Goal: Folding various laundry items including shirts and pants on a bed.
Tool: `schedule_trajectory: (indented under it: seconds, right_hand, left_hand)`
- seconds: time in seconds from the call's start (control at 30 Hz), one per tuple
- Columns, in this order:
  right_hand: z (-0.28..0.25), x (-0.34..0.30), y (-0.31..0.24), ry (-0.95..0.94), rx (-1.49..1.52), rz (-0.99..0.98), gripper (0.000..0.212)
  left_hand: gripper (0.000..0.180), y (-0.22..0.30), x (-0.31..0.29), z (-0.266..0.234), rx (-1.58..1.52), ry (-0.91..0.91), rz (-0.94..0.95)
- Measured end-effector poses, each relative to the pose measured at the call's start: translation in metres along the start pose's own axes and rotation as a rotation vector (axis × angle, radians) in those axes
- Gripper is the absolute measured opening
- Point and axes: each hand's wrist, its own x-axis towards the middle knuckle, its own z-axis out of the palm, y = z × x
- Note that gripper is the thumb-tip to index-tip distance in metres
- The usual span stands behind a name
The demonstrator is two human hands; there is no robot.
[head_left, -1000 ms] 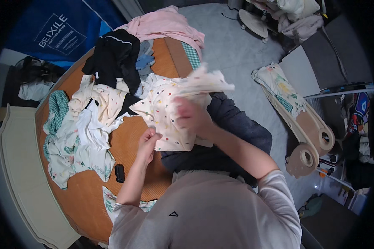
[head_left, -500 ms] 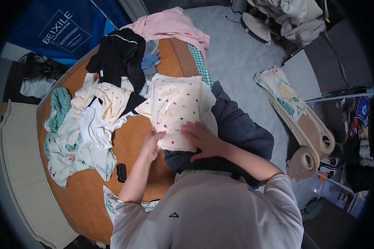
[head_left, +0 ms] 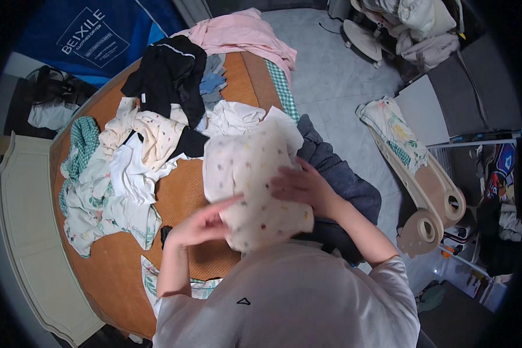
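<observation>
A cream folded garment with small coloured prints (head_left: 255, 174) is held raised in front of my shirt, its surface smeared by motion. At its near left edge, my left hand (head_left: 206, 223) grips it, one finger reaching over the cloth. My right hand (head_left: 304, 188) is on the right edge, fingers across the top and thumb out of sight. Just beyond the garment lies a crumpled white cloth (head_left: 235, 118). A dark grey-blue heap of fabric (head_left: 342, 168) sits to the right, partly behind my right forearm.
Left on the orange-brown mat (head_left: 177, 194) lie a white garment (head_left: 133, 174), a leaf-print garment (head_left: 93, 214) and a green checked cloth (head_left: 81, 142). Farther back are black clothing (head_left: 171, 75) and a pink cloth (head_left: 238, 35). A beige headboard (head_left: 35, 232) borders the left.
The garment has been lifted and drawn nearer to me, baring the white cloth behind it. Both hands have moved with it, the right one slightly rightward.
</observation>
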Motion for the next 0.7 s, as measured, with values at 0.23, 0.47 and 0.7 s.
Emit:
schedule_trajectory:
  seconds: [0.23,0.47,0.7]
  right_hand:
    - [-0.020,-0.027,-0.037,-0.073,0.380,0.100,0.034]
    - [-0.018,-0.002,-0.019,0.058,0.410,0.401,0.039]
    - [-0.045,0.075,0.017,0.411,0.589,0.516,0.033]
  left_hand:
    - [0.087,-0.103,0.007,0.017,0.497,0.562,0.100]
    - [0.089,-0.152,0.074,0.037,0.066,0.426,0.353]
    - [0.052,-0.035,0.089,-0.060,-0.848,0.584,0.551]
